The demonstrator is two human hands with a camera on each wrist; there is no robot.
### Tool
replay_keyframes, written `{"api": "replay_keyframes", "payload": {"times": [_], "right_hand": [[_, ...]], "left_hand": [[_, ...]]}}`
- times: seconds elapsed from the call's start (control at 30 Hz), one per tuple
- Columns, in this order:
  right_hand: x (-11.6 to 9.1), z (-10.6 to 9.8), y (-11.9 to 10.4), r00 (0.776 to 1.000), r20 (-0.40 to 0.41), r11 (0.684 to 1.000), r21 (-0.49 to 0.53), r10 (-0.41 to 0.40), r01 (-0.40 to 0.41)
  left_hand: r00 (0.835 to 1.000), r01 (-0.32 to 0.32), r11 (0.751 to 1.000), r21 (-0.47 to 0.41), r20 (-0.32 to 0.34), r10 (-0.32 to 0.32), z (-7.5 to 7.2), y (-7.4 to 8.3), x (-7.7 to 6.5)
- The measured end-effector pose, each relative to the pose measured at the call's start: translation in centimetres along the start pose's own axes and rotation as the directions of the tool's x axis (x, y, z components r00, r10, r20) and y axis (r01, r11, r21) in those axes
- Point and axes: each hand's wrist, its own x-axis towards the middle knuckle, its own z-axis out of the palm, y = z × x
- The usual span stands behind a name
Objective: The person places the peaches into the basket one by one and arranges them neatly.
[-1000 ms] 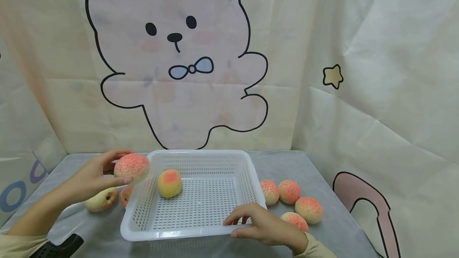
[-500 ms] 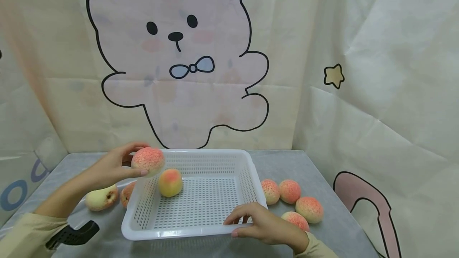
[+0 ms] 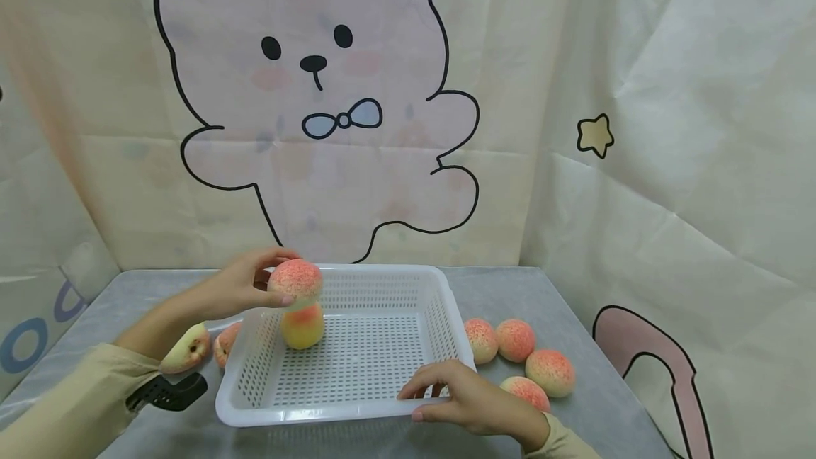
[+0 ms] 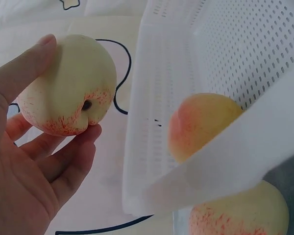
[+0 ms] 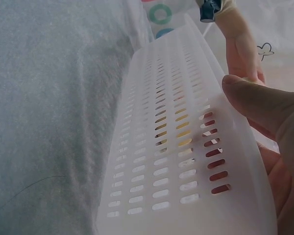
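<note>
My left hand holds a red-speckled peach above the left part of a white plastic basket. In the left wrist view the thumb lies on one side of this peach and the fingertips on the other. A yellow-orange peach sits inside the basket, partly behind the held one. At the basket's near right side, my right hand grips the rim. Its thumb is on the outer side of the wall; the fingers reach inside and show partly through the slots.
Right of the basket, several red-speckled peaches lie on the grey-covered table. A pale peach and a reddish one lie to its left, partly covered by the left arm and the basket. A printed cloth hangs behind the table.
My left hand has carried the peach rightward, from beside the basket's left rim to over its inside, above the yellow-orange peach. The right hand stays on the rim.
</note>
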Motion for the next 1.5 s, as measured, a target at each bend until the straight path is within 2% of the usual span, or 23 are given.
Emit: {"api": "replay_keyframes", "payload": {"times": [0.27,0.43,0.63,0.87,1.0,1.3,1.5], "right_hand": [[-0.1,0.2,0.0,1.000,-0.008,1.000,0.004,-0.004,0.004],[0.0,0.1,0.1,1.000,-0.012,1.000,-0.009,0.003,-0.003],[0.0,0.1,0.2,1.000,-0.014,1.000,-0.029,-0.010,0.010],[0.0,0.1,0.2,1.000,-0.013,1.000,-0.014,0.009,-0.009],[0.0,0.1,0.1,1.000,-0.015,1.000,-0.011,0.012,-0.012],[0.0,0.2,0.1,1.000,-0.016,1.000,-0.020,-0.013,0.013],[0.0,0.1,0.1,1.000,-0.020,1.000,-0.025,-0.019,0.018]], "left_hand": [[0.996,0.047,0.999,-0.010,0.080,-0.046,0.9,0.1,1.6],[0.993,0.055,0.998,0.000,0.107,-0.054,1.4,0.5,2.6],[0.991,0.045,0.999,0.028,0.128,-0.048,1.7,1.0,4.4],[0.991,0.057,0.995,0.087,0.113,-0.067,1.9,1.5,6.2],[0.988,0.052,0.993,0.107,0.136,-0.066,2.4,1.5,7.1],[0.977,0.076,0.986,0.151,0.187,-0.104,3.6,1.1,7.9],[0.972,0.095,0.979,0.182,0.194,-0.130,4.3,0.3,8.3]]}}
